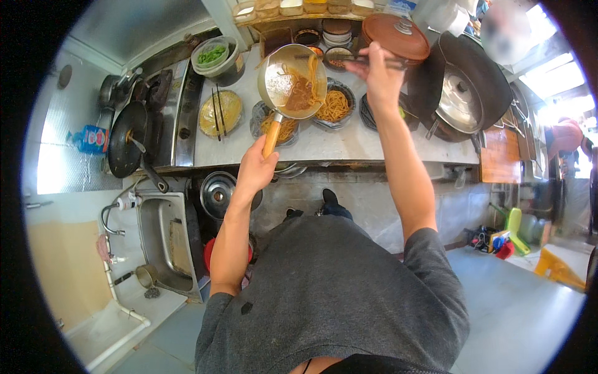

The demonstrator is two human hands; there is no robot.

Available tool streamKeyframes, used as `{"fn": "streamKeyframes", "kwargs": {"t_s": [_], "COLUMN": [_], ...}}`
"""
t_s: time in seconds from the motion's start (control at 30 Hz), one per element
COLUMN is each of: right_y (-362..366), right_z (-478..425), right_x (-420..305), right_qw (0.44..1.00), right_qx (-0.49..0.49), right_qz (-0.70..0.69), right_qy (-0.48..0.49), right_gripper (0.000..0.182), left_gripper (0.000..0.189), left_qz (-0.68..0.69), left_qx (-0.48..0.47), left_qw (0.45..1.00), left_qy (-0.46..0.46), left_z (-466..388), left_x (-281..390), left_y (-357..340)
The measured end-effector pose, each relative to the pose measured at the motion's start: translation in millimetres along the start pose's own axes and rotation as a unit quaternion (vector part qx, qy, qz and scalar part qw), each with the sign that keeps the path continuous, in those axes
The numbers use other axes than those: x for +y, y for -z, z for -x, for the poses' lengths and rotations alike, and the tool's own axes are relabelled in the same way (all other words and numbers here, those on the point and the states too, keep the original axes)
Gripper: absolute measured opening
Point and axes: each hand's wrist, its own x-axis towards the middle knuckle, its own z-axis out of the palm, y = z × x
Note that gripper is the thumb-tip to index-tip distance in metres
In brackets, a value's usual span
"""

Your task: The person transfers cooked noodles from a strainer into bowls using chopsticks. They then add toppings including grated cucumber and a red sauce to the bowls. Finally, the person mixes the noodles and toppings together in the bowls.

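My left hand [257, 166] grips the wooden handle [271, 142] of a light-coloured saucepan [268, 89], tilted above the counter. Brown sauce [300, 96] and some noodles [313, 79] are inside it. From the right, my right hand [382, 79] holds dark chopsticks [351, 58] whose tips reach over the pan at the noodles. Right of the pan stands a plastic-lined bowl of noodles [334, 106]. A second lined bowl of noodles [284, 131] is partly hidden beneath the pan and handle. My right forearm partly covers another dark plastic-lined bowl [368, 114].
Left on the counter [345, 148] are a plastic-covered yellow dish [205, 117] with chopsticks across it and tubs of chopped greens [211, 56]. A wok [124, 140] sits by the stove. Behind are seasoning bowls and a brown lidded pot [390, 37]; rightward, a steel-lidded pot [460, 103].
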Motion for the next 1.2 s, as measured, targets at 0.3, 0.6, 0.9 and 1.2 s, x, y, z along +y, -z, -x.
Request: {"fn": "streamKeyframes", "kwargs": {"t_s": [0.3,0.6,0.9,1.2], "right_y": [79,104,120,79], "right_z": [17,47,86,95], "right_x": [101,67,94,153], "right_qw": [0.986,0.976,0.991,0.990], "right_qx": [0.048,0.106,0.027,0.090], "right_qz": [0.161,0.191,0.126,0.093], "right_qy": [-0.024,0.004,-0.032,-0.058], "right_gripper": [0.034,0.035,0.026,0.035], "left_gripper": [0.054,0.053,0.053,0.053], "left_qz": [-0.262,-0.376,-0.298,0.141], "left_qx": [-0.004,0.012,0.024,-0.045], "left_qw": [0.962,0.918,0.947,0.984], "left_qy": [-0.078,-0.127,-0.122,0.099], "left_z": [-23,-25,-20,-17], "left_x": [37,56,58,51], "left_y": [-21,-22,-6,12]}}
